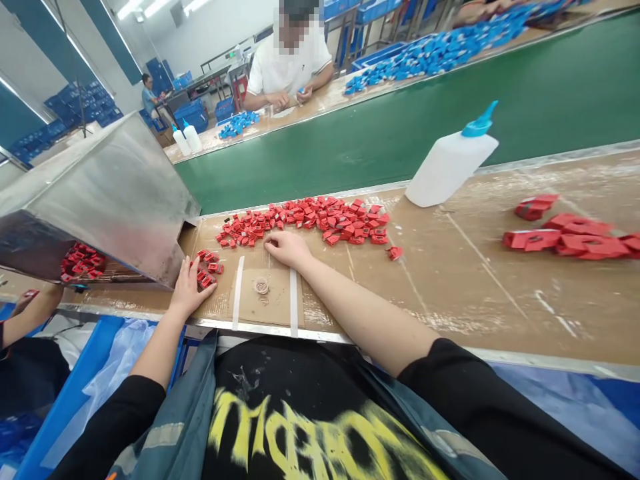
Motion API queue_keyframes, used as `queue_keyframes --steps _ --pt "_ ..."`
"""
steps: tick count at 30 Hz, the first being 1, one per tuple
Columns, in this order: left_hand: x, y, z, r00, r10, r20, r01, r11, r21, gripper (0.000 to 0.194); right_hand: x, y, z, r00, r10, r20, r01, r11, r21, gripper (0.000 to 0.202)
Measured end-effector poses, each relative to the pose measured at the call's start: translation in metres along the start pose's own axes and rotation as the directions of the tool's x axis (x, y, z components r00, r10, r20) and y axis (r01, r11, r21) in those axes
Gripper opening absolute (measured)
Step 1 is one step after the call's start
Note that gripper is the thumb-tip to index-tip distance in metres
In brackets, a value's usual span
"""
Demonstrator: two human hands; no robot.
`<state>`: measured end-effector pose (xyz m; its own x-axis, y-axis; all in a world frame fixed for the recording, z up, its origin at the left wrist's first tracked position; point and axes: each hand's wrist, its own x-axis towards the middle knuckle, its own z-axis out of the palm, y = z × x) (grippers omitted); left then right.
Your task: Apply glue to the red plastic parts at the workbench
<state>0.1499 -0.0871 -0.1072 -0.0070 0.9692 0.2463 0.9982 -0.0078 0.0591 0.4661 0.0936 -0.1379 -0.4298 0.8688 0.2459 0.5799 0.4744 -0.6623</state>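
My left hand [189, 291] rests on the bench with its fingers spread, its palm side against a small cluster of red plastic pieces [211, 267]. My right hand [291, 251] lies at the near edge of a long heap of similar red pieces [320, 217]. Its fingers are curled down and pressed together; whatever they hold, if anything, is hidden. Between my hands and nearer to me, a cardboard pad [277, 300] is fixed with two white tape strips. A small pale ring-shaped thing [261, 286] sits on the pad with crumbs beside it.
A metal hood [115, 180] stands at left with red pieces [83, 261] inside. A white squeeze bottle [447, 167] and larger red pieces [575, 237] are at right. Beyond the green belt [310, 160], a person [290, 73] works near blue pieces [430, 57]. Another person's arm [30, 310] shows at far left.
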Motion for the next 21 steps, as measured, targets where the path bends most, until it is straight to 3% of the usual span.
queue_keyframes --steps 3,7,11,16,21 --pt "0.0 -0.006 -0.004 0.988 0.078 -0.13 -0.066 0.993 0.096 0.071 0.0 0.003 0.0 1.0 0.019 0.008 -0.019 0.999 0.029 0.02" --pt "-0.002 -0.008 -0.007 0.977 0.19 -0.1 -0.175 0.975 0.138 0.039 -0.004 0.009 0.001 0.999 0.002 -0.032 0.004 0.985 0.17 0.021" --pt "0.002 -0.01 -0.004 0.963 0.248 -0.103 -0.234 0.963 0.13 0.031 -0.012 0.011 -0.001 0.99 -0.097 -0.106 0.126 0.937 0.325 0.028" --pt "0.007 -0.013 -0.002 0.914 0.351 -0.201 -0.341 0.936 0.087 0.031 -0.013 0.008 0.002 0.976 -0.186 -0.118 0.216 0.913 0.345 0.033" --pt "0.013 -0.015 -0.006 0.861 0.503 -0.078 -0.495 0.863 0.103 0.025 -0.015 0.004 -0.006 0.955 -0.29 -0.066 0.295 0.891 0.347 0.04"
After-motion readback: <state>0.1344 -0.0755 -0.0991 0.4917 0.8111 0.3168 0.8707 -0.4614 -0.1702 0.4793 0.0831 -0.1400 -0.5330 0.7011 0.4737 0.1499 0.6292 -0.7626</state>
